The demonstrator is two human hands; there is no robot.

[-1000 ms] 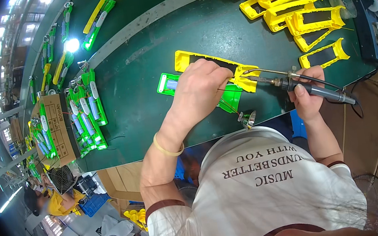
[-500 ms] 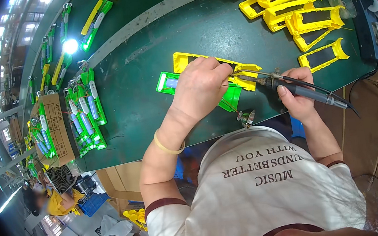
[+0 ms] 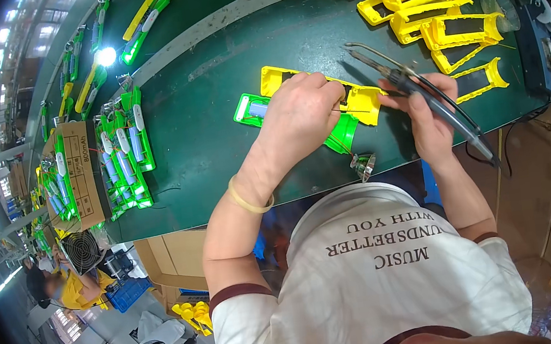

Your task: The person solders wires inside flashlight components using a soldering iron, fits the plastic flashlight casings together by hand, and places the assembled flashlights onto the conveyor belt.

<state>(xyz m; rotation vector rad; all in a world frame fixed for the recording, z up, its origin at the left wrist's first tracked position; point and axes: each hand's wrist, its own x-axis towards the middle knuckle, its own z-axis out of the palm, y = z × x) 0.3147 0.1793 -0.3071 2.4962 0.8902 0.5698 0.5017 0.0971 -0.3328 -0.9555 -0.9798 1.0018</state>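
My left hand (image 3: 300, 117) presses down on a yellow plastic shell (image 3: 358, 102) laid over a green plastic housing (image 3: 340, 138) on the dark green bench. A thin wire runs out from under its fingers toward the right. My right hand (image 3: 428, 115) grips a dark soldering iron (image 3: 417, 89) whose metal tip points up and left, lifted clear of the yellow shell. The iron's cord trails off toward the lower right.
A heap of yellow shells (image 3: 431, 12) lies at the back right beside a blue soldering station (image 3: 549, 49). Green housings with batteries (image 3: 123, 153) rest on the left by a cardboard box (image 3: 79, 172). A small shiny reflector (image 3: 363, 165) sits at the bench's near edge.
My right hand has swung the soldering iron up, so its tip has left the yellow shell and now points away. My left hand has stayed on the shell.
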